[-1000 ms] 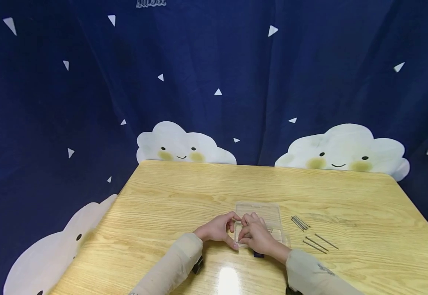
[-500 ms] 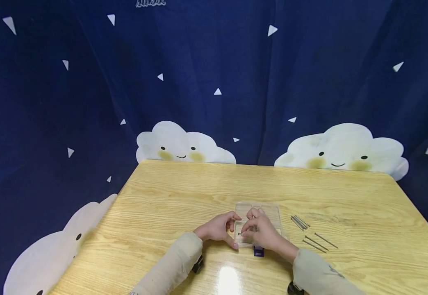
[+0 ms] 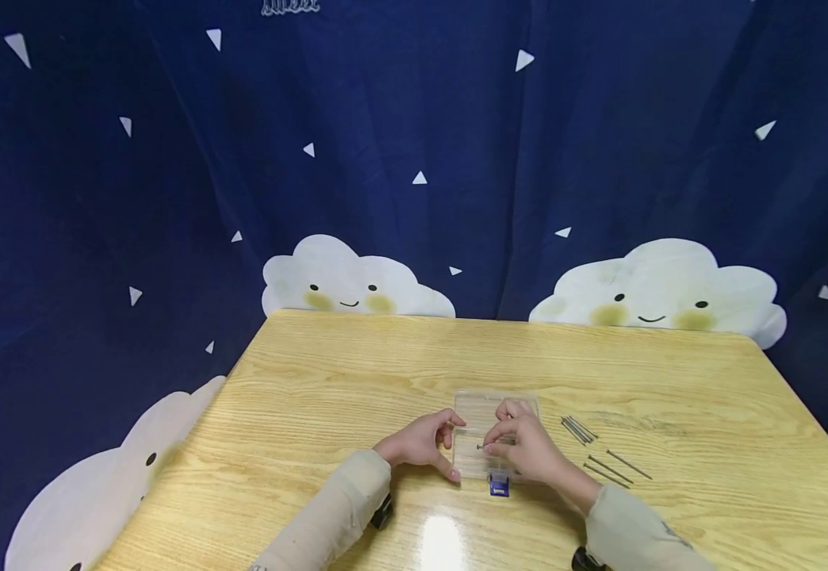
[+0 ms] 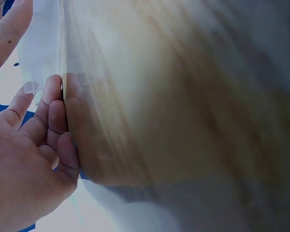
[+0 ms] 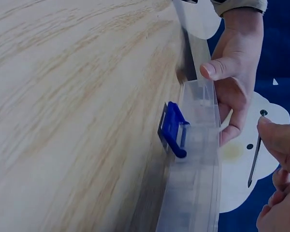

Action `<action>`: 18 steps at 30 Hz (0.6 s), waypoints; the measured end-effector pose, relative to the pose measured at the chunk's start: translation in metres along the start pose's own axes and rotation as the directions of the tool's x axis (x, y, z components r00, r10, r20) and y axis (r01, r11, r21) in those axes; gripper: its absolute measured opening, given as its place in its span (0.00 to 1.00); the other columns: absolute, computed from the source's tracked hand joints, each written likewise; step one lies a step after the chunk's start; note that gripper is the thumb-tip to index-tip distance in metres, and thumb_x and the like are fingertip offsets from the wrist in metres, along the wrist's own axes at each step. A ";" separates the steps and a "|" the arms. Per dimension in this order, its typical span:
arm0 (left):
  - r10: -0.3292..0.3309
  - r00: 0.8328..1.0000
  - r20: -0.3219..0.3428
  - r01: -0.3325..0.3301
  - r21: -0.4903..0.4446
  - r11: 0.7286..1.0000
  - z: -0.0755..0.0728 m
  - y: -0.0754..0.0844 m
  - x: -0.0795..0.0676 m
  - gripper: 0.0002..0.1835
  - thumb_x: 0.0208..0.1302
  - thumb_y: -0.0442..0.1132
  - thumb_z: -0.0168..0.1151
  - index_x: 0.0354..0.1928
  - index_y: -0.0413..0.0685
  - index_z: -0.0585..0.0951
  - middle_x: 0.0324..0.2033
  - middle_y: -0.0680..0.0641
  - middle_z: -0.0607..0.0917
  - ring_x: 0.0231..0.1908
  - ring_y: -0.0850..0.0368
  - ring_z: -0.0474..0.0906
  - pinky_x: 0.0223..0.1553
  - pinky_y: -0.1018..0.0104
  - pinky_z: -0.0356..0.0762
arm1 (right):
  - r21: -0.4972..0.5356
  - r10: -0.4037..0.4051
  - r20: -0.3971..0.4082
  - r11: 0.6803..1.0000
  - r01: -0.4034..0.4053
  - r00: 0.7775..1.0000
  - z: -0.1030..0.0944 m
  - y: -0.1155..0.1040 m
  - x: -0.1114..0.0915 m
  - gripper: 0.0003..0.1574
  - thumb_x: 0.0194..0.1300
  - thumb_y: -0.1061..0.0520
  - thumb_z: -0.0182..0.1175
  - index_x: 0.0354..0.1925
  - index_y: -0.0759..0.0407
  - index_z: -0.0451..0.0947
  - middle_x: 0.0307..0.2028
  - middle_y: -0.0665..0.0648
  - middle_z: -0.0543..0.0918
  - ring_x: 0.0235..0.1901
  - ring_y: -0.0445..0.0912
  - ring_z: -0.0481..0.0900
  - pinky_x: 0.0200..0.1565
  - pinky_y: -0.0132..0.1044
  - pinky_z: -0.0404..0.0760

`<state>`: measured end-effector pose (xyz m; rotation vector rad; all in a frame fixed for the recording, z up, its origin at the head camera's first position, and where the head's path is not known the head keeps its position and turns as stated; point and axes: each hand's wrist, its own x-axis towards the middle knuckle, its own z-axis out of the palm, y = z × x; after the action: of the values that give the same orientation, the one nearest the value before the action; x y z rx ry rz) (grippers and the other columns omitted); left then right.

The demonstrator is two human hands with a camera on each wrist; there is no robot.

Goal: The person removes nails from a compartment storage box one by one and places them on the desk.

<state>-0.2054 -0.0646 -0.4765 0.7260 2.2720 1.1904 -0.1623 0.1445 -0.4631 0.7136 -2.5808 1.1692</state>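
A clear plastic box lies on the table, its clear lid folded back. A blue latch sits on its front side. My left hand holds the box at its left end, thumb at the front corner and index finger at the back. Over the box, my right hand pinches a nail just below its head between thumb and fingers. In the right wrist view the nail's pointed end hangs free.
To the right of the box lie several loose nails bunched together. Closer to me are a few more nails, spaced apart. A dark blue curtain with clouds hangs behind the wooden table.
My right hand has moved up and to the right from the box's left part, pinching the nail. The blue latch has come into fuller view. My left hand stays in place.
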 end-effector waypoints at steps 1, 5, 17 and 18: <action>-0.001 1.000 0.002 0.001 -0.001 1.000 0.000 0.000 0.000 0.38 0.33 0.31 0.78 0.52 0.43 0.71 0.25 0.47 0.73 0.24 0.62 0.64 0.28 0.73 0.62 | -0.006 -0.002 -0.008 1.000 0.002 1.000 -0.002 0.001 -0.001 0.10 0.39 0.64 0.72 0.19 0.51 0.82 0.28 0.42 0.59 0.34 0.41 0.56 0.37 0.36 0.59; 0.000 1.000 0.005 0.000 -0.009 1.000 0.001 0.000 0.000 0.38 0.33 0.31 0.78 0.52 0.42 0.70 0.25 0.47 0.73 0.24 0.62 0.64 0.28 0.73 0.62 | -0.018 -0.002 -0.027 1.000 0.002 1.000 -0.008 0.003 -0.006 0.10 0.39 0.65 0.72 0.19 0.51 0.82 0.27 0.43 0.59 0.34 0.40 0.56 0.37 0.35 0.59; 0.013 1.000 -0.002 -0.013 -0.012 1.000 0.001 0.000 0.000 0.38 0.33 0.30 0.77 0.52 0.42 0.71 0.25 0.46 0.72 0.24 0.62 0.63 0.30 0.73 0.61 | -0.040 0.019 -0.069 0.999 -0.022 0.997 -0.025 0.012 -0.024 0.10 0.39 0.64 0.72 0.19 0.50 0.82 0.27 0.43 0.58 0.32 0.39 0.54 0.33 0.33 0.57; 0.014 1.000 -0.002 -0.014 -0.013 1.000 0.001 0.000 0.000 0.38 0.33 0.30 0.77 0.52 0.42 0.71 0.25 0.46 0.72 0.24 0.62 0.63 0.30 0.73 0.61 | -0.036 0.028 -0.066 0.999 -0.030 0.997 -0.026 0.013 -0.026 0.10 0.40 0.64 0.71 0.19 0.50 0.82 0.27 0.43 0.58 0.32 0.39 0.54 0.33 0.33 0.57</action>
<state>-0.2045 -0.0641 -0.4773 0.7377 2.2618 1.2122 -0.1469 0.1802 -0.4643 0.6216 -2.5598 1.1304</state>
